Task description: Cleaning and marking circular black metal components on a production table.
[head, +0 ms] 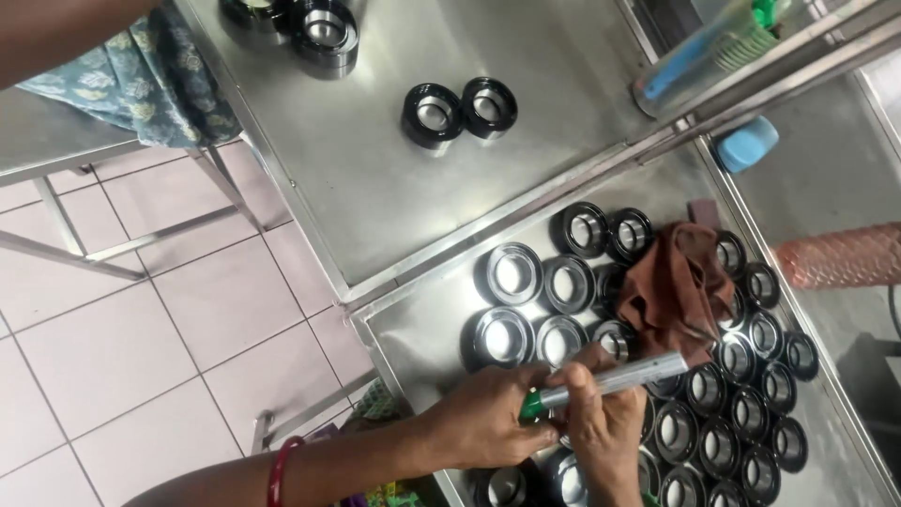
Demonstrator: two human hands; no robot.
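My left hand (488, 418), with a red bangle on its wrist, pinches the green end of a silver marker pen (619, 377). My right hand (601, 427) wraps around the pen's silver barrel just beside it. The pen points up and to the right, over several black rings with shiny metal centres (723, 422) laid in rows on a steel table (422, 324). A crumpled brown cloth (676, 282) lies on the rings just beyond the pen's tip. Part of my right hand covers some rings.
A second steel table (375, 169) adjoins, with two black rings (460, 108) and a stack of rings (324, 33). A blue object (746, 143), an orange mesh roll (835, 255) and a clear container (704, 52) sit at right. Patterned fabric (141, 75) and pink floor tiles (122, 347) are at left.
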